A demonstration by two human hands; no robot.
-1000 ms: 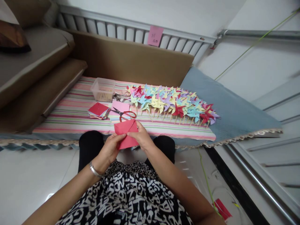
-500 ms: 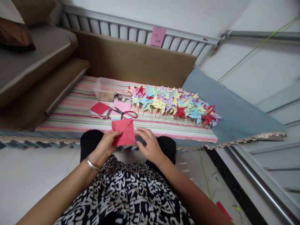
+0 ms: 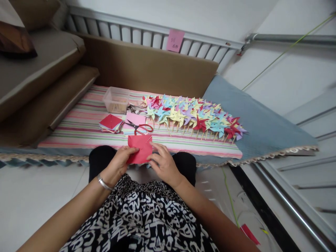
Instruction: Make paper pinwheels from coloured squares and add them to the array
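Note:
My left hand [image 3: 121, 159] grips a square sheet of red paper [image 3: 139, 150] by its left side, thumb on top. Cut or crease lines run in from the sheet's corners. At the sheet's right edge, the fingers of my right hand [image 3: 164, 164] are closed on the paper, thumb near the lower corner. Just beyond the sheet, red-handled scissors [image 3: 139, 127] lie over pink and pale papers [image 3: 135, 118]. A stack of coloured squares [image 3: 111, 123], red on top, sits to their left.
Rows of paper pinwheels [image 3: 189, 114] on sticks stand on the striped cloth [image 3: 84, 122]. A clear plastic box [image 3: 116, 99] with thin sticks is at the back, small metal pieces [image 3: 134, 109] beside it. A brown board [image 3: 147, 66] rises behind. Red paper [image 3: 249, 233] lies low right.
My right hand has come in to the red sheet's right edge and its fingers have closed there. The sheet has shifted slightly right in my left hand.

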